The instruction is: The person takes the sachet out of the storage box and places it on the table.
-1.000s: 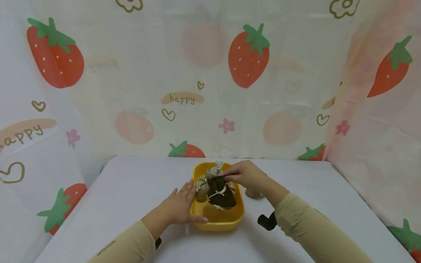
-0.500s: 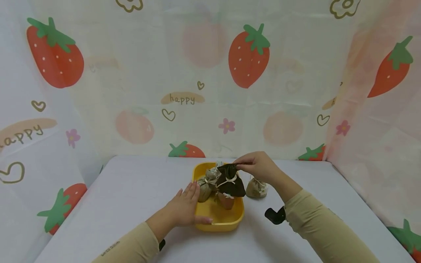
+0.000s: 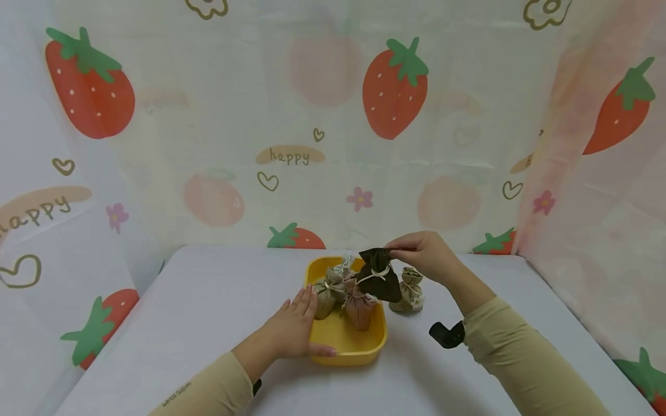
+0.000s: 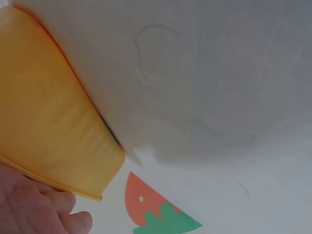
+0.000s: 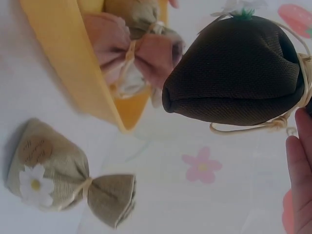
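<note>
My right hand (image 3: 424, 253) pinches the gathered top of a dark brown drawstring pouch (image 3: 380, 280), held up over the right rim of the yellow tub (image 3: 346, 359). In the right wrist view the pouch (image 5: 239, 73) hangs from a cream cord, with a white flower at its bottom. My left hand (image 3: 291, 326) lies along the tub's left side, fingers straight on the rim and thumb at the near corner. Inside the tub stand a pink pouch (image 3: 360, 312), an olive-beige pouch (image 3: 326, 300) and a pale pouch (image 3: 342, 267) behind them.
A beige pouch (image 5: 58, 170) with a white daisy and a round label stands on the white table (image 3: 208, 300), just right of the tub. Strawberry-printed cloth (image 3: 312, 86) hangs behind and at both sides. A black wrist piece (image 3: 446, 335) sits under my right forearm.
My right hand has lifted the dark brown pouch out of the tub, moving up and right to the rim. The pink pouch and the beige one outside have come into view. The left hand shifted slightly right.
</note>
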Demonstrator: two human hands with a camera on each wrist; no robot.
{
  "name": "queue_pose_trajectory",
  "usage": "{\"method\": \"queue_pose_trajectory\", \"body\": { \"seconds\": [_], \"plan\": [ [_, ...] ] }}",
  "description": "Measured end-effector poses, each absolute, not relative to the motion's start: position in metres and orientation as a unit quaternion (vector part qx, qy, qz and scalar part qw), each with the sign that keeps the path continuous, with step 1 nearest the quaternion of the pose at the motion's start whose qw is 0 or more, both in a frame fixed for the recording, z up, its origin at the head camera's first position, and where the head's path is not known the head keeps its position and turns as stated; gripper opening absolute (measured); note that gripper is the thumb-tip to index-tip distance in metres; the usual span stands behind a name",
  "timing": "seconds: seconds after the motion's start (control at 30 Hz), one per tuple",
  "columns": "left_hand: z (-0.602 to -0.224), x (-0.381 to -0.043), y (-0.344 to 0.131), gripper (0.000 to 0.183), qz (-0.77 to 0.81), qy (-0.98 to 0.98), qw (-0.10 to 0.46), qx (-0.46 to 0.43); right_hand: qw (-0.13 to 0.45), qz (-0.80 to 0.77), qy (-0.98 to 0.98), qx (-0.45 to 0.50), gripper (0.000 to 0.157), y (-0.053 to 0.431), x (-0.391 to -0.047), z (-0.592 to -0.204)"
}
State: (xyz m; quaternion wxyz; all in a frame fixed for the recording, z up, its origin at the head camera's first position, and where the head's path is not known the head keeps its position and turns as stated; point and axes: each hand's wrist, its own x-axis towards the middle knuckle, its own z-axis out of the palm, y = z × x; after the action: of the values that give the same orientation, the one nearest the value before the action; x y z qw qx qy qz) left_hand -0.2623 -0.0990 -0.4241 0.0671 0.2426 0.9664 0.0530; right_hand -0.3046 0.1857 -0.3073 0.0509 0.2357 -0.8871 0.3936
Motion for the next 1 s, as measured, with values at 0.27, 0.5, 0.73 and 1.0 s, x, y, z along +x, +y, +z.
{"method": "queue_pose_trajectory", "body": {
  "seconds": [0.27, 0.5, 0.73, 1.0],
  "plan": [
    [-0.431, -0.265, -0.101, 0.127, 0.046, 0.965, 0.054, 0.251, 0.065, 0.393, -0.892, 0.215, 0.019, 0.207, -0.306, -0.302],
    [-0.421, -0.259, -0.099, 0.123, 0.052, 0.965, 0.061, 0.25, 0.082, 0.389, -0.899, 0.185, 0.022, 0.231, -0.31, -0.299],
    [-0.42, -0.258, -0.099, 0.123, 0.051, 0.966, 0.061, 0.246, 0.1, 0.399, -0.897, 0.159, 0.027, 0.255, -0.315, -0.301],
    [-0.431, -0.264, -0.1, 0.128, 0.052, 0.966, 0.06, 0.246, 0.145, 0.383, -0.901, 0.14, 0.026, 0.276, -0.318, -0.305]
  ]
}}
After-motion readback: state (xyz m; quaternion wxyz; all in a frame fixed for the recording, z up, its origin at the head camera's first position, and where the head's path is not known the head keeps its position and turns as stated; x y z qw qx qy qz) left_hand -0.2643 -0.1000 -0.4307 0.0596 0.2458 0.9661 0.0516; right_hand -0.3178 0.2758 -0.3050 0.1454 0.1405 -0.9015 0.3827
